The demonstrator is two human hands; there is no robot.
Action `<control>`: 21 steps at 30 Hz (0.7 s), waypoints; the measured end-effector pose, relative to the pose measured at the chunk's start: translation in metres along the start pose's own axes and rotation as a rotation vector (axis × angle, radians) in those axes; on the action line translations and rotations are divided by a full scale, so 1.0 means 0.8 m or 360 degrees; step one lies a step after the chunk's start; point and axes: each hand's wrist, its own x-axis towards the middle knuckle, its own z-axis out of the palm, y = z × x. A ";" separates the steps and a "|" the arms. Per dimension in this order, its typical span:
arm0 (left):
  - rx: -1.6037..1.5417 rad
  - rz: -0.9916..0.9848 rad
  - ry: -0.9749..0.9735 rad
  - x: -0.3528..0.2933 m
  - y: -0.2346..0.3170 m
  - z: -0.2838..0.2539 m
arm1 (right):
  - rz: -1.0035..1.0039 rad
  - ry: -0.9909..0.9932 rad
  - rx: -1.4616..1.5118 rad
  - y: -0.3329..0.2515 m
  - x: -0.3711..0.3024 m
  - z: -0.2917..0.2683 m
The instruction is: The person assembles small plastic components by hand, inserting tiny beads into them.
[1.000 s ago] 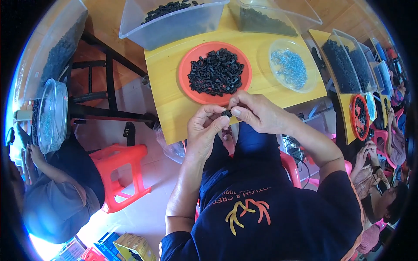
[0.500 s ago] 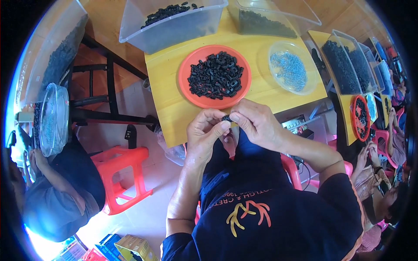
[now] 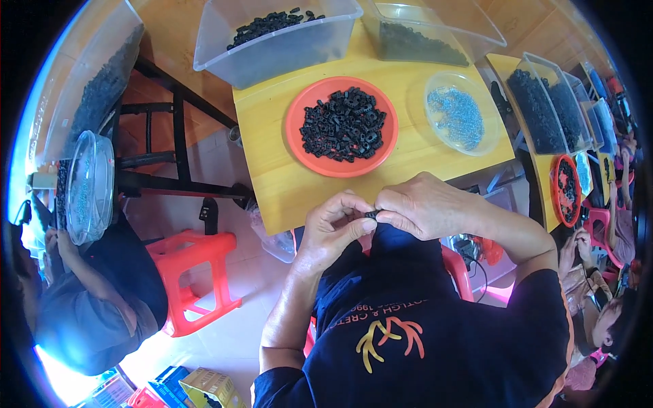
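A small black plastic part [image 3: 371, 214] is pinched between the thumb and fingers of my left hand [image 3: 332, 231], just off the table's near edge above my lap. The thumb and forefinger of my right hand [image 3: 425, 204] close on the same part from the right; whether they also hold something smaller is hidden. Beyond my hands stands a round red plate [image 3: 294, 146] heaped with black plastic parts [image 3: 343, 124]. To its right, a clear round dish [image 3: 491, 136] holds a pile of small silvery-blue metal pieces [image 3: 457, 119], too fine to make out.
Two clear bins, one at far left [image 3: 286, 58] and one at far right [image 3: 425, 51] of the yellow table [image 3: 272, 197], contain more black parts. A red stool [image 3: 194, 262] stands on the floor to the left. Co-workers sit on both sides, a person's arm [image 3: 95, 275] showing at left.
Both hands have come slightly nearer to me and to the right, still together at the black part. My right fingers have turned around it. The whole view has shifted a little.
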 end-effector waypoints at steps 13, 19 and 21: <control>0.0137 0.0038 0.0269 0.017 0.005 -0.003 | 0.0344 0.0502 -0.0037 -0.007 0.014 0.027; 0.0071 0.0028 0.0227 0.025 0.001 -0.019 | 0.0570 0.0267 0.0753 -0.012 0.023 0.009; -0.0059 -0.0099 0.0143 0.023 0.000 -0.023 | 0.0432 0.0270 0.0562 -0.005 0.021 0.014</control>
